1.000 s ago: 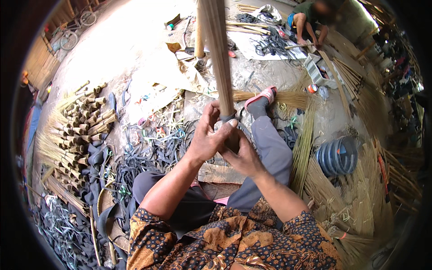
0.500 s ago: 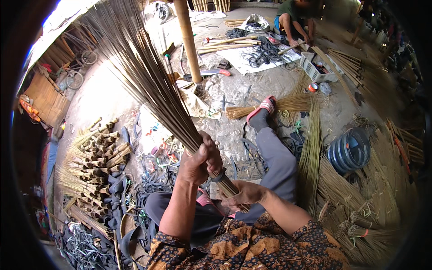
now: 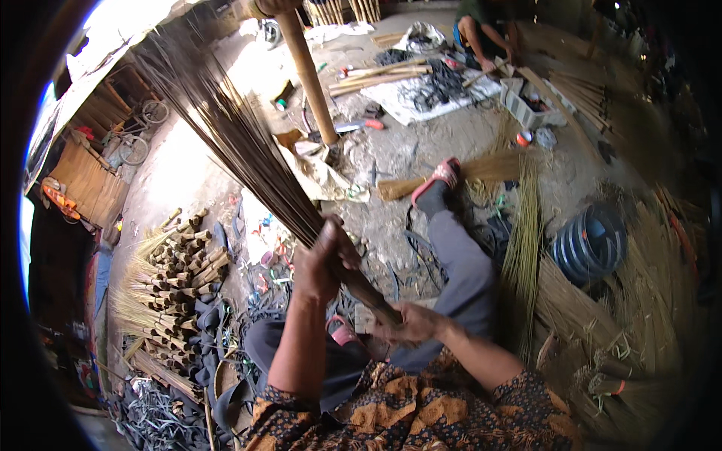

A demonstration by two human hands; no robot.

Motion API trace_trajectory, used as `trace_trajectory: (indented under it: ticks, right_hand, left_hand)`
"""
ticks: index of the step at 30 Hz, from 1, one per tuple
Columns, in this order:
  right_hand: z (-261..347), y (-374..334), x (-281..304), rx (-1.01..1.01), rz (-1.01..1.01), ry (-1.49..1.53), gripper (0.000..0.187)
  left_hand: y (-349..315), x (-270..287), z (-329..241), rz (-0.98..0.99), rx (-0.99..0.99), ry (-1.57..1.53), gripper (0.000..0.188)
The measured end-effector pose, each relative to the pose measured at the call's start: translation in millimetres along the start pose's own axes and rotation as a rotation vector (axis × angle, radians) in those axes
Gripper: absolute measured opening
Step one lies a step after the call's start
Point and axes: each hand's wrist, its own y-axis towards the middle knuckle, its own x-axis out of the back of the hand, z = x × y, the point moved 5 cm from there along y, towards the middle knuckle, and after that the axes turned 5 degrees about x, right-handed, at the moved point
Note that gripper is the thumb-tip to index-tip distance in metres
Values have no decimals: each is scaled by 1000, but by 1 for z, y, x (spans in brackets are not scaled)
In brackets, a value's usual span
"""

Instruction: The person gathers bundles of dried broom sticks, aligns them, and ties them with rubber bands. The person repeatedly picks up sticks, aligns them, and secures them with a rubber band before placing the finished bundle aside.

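A long stick broom (image 3: 259, 165), a bundle of thin dark ribs, slants across the middle with its loose tips fanned out at the upper left. My left hand (image 3: 325, 261) is closed around its narrower lower part. At the butt end, my right hand (image 3: 415, 323) is closed on the bundle, with its fingers partly hidden and blurred. Between the two hands the bundle is smeared by motion, so the dark band on it cannot be made out.
Stacked small stick bundles (image 3: 177, 289) lie at left above black rubber strips (image 3: 154, 406). A wooden post (image 3: 308, 75) stands ahead. Loose sticks (image 3: 523, 248) and a blue ribbed bucket (image 3: 588, 244) lie right. Another person (image 3: 485, 37) works near a white crate (image 3: 530, 105).
The broom has swung slightly, and its tips are more blurred. My right hand has shifted a little up and right, now covering the butt end that stuck out below it.
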Motion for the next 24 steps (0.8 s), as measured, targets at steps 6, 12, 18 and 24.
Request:
trace_trajectory:
  ticks: [6,12,18,24]
  right_hand:
    - [-26,-60,89,145,-732,-500,72]
    - [-48,-124,125,72,-1134,-502,42]
    - [-73,-126,114,112,-1186,-584,27]
    - [-75,-124,116,215,-1231,-738,17]
  left_hand:
    - [-2,-8,-18,-137,-131,271,30]
    - [-10,15,58,-193,-206,413,24]
    - [-33,108,248,-391,194,675,34]
    - [-60,160,303,-306,150,972,17]
